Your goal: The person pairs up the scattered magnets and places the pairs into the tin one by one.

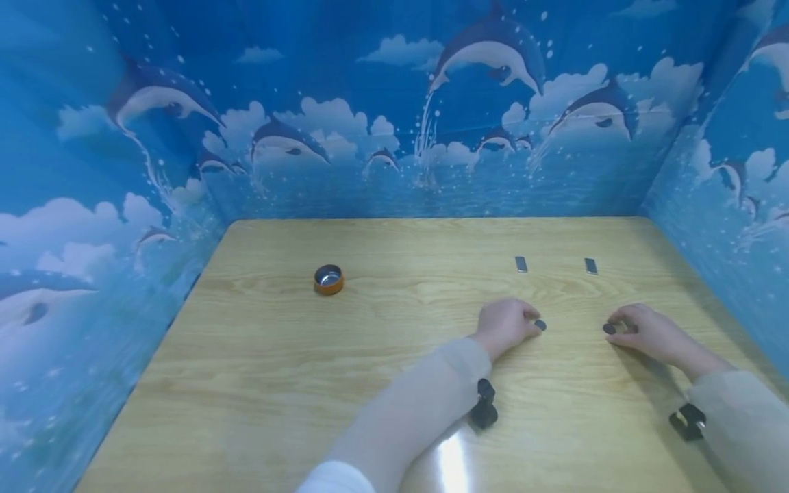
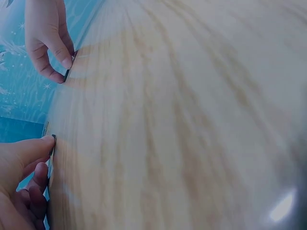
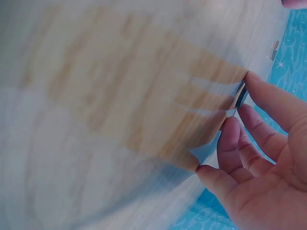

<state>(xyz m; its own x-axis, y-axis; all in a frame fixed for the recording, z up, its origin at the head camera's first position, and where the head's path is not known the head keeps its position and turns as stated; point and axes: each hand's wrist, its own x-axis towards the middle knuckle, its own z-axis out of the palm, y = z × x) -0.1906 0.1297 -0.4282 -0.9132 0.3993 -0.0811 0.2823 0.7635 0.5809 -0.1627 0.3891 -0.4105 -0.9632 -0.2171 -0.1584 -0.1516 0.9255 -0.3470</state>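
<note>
My left hand [image 1: 507, 324] rests low over the right half of the table, its thumb and forefinger pinching a small dark round disc [image 1: 540, 325]. That disc [image 2: 53, 144] appears almost edge-on in the left wrist view. Farther right, my right hand [image 1: 650, 333] holds a second dark round disc [image 1: 609, 329] by its edges between thumb and finger. In the right wrist view this disc [image 3: 241, 95] is at the tabletop, and the other fingers [image 3: 229, 139] curl beside it. A gap of bare wood separates the two discs.
Two small grey rectangular plates [image 1: 521, 264] [image 1: 591, 266] lie beyond the hands. An orange bowl [image 1: 329, 280] with a metallic inside stands left of centre. The wooden table [image 1: 259, 383] meets blue dolphin-print curtains [image 1: 370, 185] at the back and sides.
</note>
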